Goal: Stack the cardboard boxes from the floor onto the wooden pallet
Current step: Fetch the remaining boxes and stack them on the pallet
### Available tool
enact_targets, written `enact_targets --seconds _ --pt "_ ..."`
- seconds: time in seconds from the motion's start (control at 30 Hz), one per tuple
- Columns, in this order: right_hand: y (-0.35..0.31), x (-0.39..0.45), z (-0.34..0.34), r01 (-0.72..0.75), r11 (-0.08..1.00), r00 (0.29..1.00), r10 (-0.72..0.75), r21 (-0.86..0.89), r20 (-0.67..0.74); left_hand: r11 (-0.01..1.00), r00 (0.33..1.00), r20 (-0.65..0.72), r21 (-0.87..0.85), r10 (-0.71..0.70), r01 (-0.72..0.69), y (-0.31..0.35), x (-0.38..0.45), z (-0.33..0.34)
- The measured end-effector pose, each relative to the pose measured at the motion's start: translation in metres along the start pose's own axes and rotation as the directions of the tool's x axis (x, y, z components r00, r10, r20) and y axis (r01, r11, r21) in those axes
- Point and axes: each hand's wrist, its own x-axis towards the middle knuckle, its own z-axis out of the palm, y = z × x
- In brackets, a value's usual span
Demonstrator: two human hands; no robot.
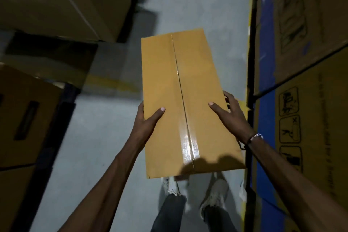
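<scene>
Person stands in a narrow aisle w/ a long tan cardboard box (182,100) held out in front, up off the floor, above their own shoes (212,196). Box is sealed w/ clear glossy tape down the centre seam, long axis running away from the body, slightly tilted.

Left hand (146,122) grips the box's left edge near the close end: thumb lies flat on top, fingers wrap under & out of sight. Right hand (230,113) grips the right edge about opposite: thumb on the top face pointing toward the seam, fingers curled over the side. So both hands clamp the box between them, neither one free. Beaded bracelet (254,137) sits on the right wrist.

Just right of the right hand, almost brushing the forearm, a tall stack of big printed cartons (308,100) w/ handling pictograms & a blue band. Well left of the left hand, a brown carton with a dark label (24,118), blurred. Beyond the left hand, up & further left, another large plain carton (62,0) in shadow. Grey concrete floor (98,128) under everything; a faded yellow floor stripe (111,83) crosses it ahead of the left hand. Can't make out any pallet from here; dark shapes under the left cartons are too murky to call.
</scene>
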Motion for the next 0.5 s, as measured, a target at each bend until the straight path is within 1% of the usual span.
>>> enact_targets --seconds 0.07,0.27,0.4,0.5 --pt "-0.035 -0.022 0.0 0.023 0.999 1.0 -0.024 0.023 0.021 0.999 0.999 -0.016 0.0 0.039 -0.039 0.024 -0.028 -0.019" --pt "-0.159 -0.117 0.013 0.139 0.99 0.979 -0.14 0.014 0.148 0.988 0.982 -0.117 -0.026 0.151 -0.155 0.103 -0.142 -0.104" --pt "-0.217 -0.165 0.033 0.227 0.974 0.947 -0.218 -0.012 0.235 0.975 0.958 -0.209 -0.065 0.195 -0.213 0.127 -0.21 -0.154" --pt "-0.247 -0.193 0.052 0.289 0.957 0.903 -0.278 0.014 0.326 0.961 0.931 -0.294 -0.105 0.216 -0.256 0.131 -0.26 -0.181"
